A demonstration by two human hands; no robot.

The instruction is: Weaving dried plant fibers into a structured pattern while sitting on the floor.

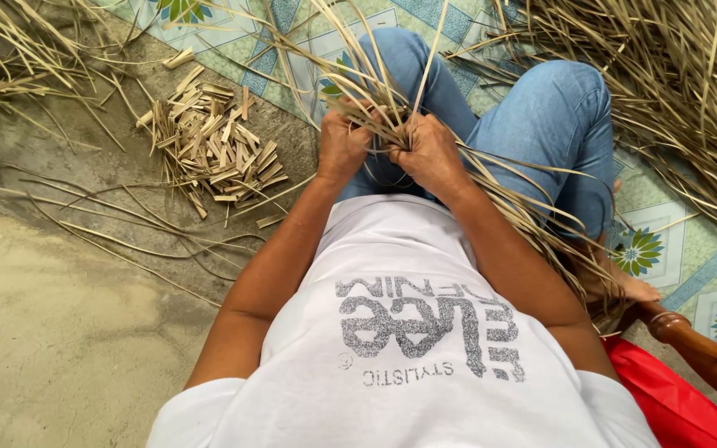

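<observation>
Dry, straw-coloured leaf strips (392, 116) are bunched between both hands, just above the person's lap. The fingers of the left hand (343, 143) are curled shut around the near part of the bundle, and the right hand (430, 153) closes on it just beside, the two fists almost touching. From that grip the strips fan upward past the knees in blue jeans (553, 116) and trail down to the person's right, across the thigh toward a bare foot (636, 289).

Left of the legs, on the bare concrete floor (60, 332), lies a heap of short cut-off pieces (213, 145), with a few long thin slivers (126, 224) scattered nearer the camera. That heap suggests a fair amount of trimming is already done. A large loose pile of long strips (690, 91) lies at the right on the patterned mat (682, 249), and more lie at the upper left (10, 58), so much material looks unworked. No finished piece shows anywhere in view.

A turned wooden leg (703, 353) and a red cloth (674, 398) sit at the lower right.
</observation>
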